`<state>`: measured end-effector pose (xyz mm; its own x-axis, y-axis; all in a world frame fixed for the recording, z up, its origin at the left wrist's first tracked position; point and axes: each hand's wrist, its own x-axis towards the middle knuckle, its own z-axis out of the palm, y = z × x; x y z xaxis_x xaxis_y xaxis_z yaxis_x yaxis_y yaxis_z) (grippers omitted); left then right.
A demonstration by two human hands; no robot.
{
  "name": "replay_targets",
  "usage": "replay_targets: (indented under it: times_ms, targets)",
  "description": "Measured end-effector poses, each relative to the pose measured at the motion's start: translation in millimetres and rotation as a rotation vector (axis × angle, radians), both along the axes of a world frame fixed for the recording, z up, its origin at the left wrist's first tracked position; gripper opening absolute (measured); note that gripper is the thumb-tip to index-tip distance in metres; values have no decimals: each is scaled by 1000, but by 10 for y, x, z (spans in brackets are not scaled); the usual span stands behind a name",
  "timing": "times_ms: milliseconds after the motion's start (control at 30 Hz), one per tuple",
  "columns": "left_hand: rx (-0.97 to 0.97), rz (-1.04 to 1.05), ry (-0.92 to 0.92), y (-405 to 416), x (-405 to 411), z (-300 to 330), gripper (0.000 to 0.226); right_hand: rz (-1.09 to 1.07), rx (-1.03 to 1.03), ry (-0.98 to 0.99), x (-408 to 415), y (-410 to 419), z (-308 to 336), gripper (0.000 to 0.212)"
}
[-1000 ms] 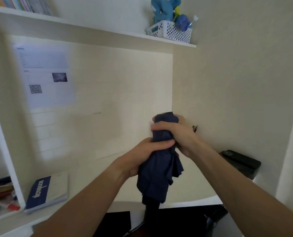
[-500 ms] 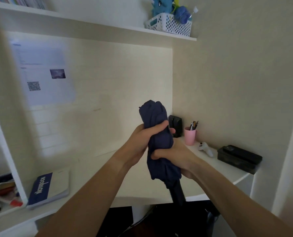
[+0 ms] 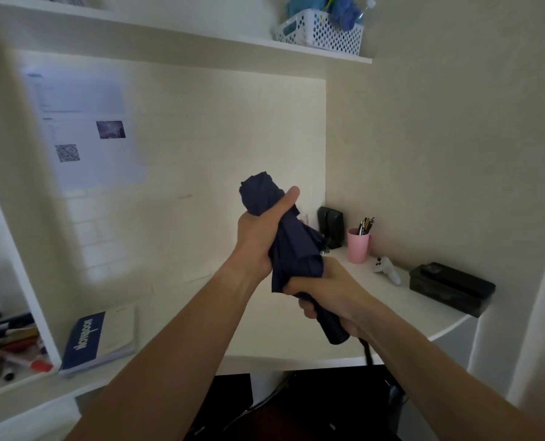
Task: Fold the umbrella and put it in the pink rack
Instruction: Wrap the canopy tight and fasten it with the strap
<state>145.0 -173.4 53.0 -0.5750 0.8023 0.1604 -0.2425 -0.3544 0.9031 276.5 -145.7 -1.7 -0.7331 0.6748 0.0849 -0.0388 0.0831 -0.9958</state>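
Navy folding umbrella [image 3: 292, 246] is being held up over the middle of the white bench [image 3: 265, 326], collapsed, canopy bunched, tilted with its top toward 11 o'clock and handle toward 5 o'clock. Left hand [image 3: 258, 237] is wrapping the upper canopy, grip closed tight around the fabric, thumb lying up along the bundle. Right hand [image 3: 325, 294] is clamping lower down, grip closed on the handle just under the loose canopy hem; the handle end is sticking out below the fist, and a dark strap [image 3: 368, 353] is hanging from it past the bench's front edge.

Bench surface under the hands is showing bare. At 3 o'clock from the umbrella: black box-like object [image 3: 330, 226] against the back corner, pink cup [image 3: 358, 246] with pens just beside it, white controller [image 3: 387, 270] lying near, black case [image 3: 451, 288] near the bench's right rounded edge. At 8 o'clock: blue-and-white notebook [image 3: 101, 338] lying near the front edge, beside the white divider panel [image 3: 26, 281]. At 12–1 o'clock overhead: shelf [image 3: 201, 33] carrying a white perforated basket [image 3: 322, 35]. Paper sheet [image 3: 83, 132] is stuck on the back wall at 10 o'clock. Right wall is closing in the space at 3 o'clock.
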Motion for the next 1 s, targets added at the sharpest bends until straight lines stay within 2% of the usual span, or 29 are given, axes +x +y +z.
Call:
replay_targets:
  times_ms: [100,167,267,367,433,500,567,667,767,833,867,933,1000]
  targets:
    - [-50,-195,166,-65,73,-178,34,36,-115,110,13,26,69,13]
    - [-129,-165,260,-86,133,-268,30,68,-125,124,28,46,138,14]
    - [-119,-2,175,4,164,-268,36,89,-45,77,55,88,180,2]
    - [1,33,95,84,140,-219,34,-3,176,-28,90,126,124,18]
    - [65,-58,45,86,128,-206,21,-28,197,-41,116,158,94,30]
    - [127,-255,-32,65,123,-227,3,85,12,5,145,183,91,29]
    - [155,-413,-99,58,118,-250,6,203,-148,36,164,208,94,28]
    - [89,-324,-73,132,118,-271,21,216,-113,24,167,224,74,28]
    - [80,-112,-207,176,184,-239,20,11,210,-31,226,190,80,32]
    - [88,-41,-288,199,170,-216,31,-156,316,56,291,233,32,54]
    - [87,-23,-294,199,176,-211,38,-202,347,106,330,260,-2,54]
    - [86,-54,-250,170,208,-251,58,-268,324,215,428,303,-56,40]
    - [76,-120,-225,65,208,-352,66,-302,156,368,584,385,-76,32]
